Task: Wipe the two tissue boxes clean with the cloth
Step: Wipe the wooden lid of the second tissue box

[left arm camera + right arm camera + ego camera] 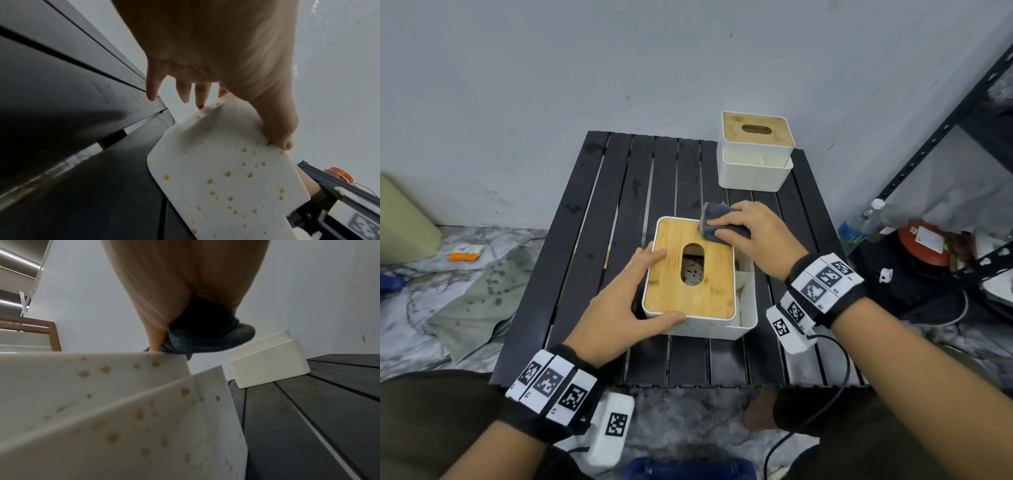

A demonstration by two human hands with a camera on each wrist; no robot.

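The near tissue box (709, 294), white with a bamboo lid, stands mid-table; yellowish spots dot its white sides (226, 178) (123, 402). My left hand (619, 301) braces its front left corner, thumb along the front rim, straight fingers against the left edge (226, 65). On the lid's far right corner lies the folded grey cloth (717, 222), pressed down and gripped by my right hand (756, 236). Seen from the right wrist, the cloth (205, 339) is bunched under the palm (174, 288). The second tissue box (755, 150) (267, 366) sits at the table's far right corner, untouched.
The black slatted table (599, 240) is low, with a marbled floor around it. A dark metal shelf (945, 137) stands to the right, with a water bottle (866, 219) and a red-lidded container (924, 243) beside it. A crumpled sheet (482, 301) lies on the floor at left.
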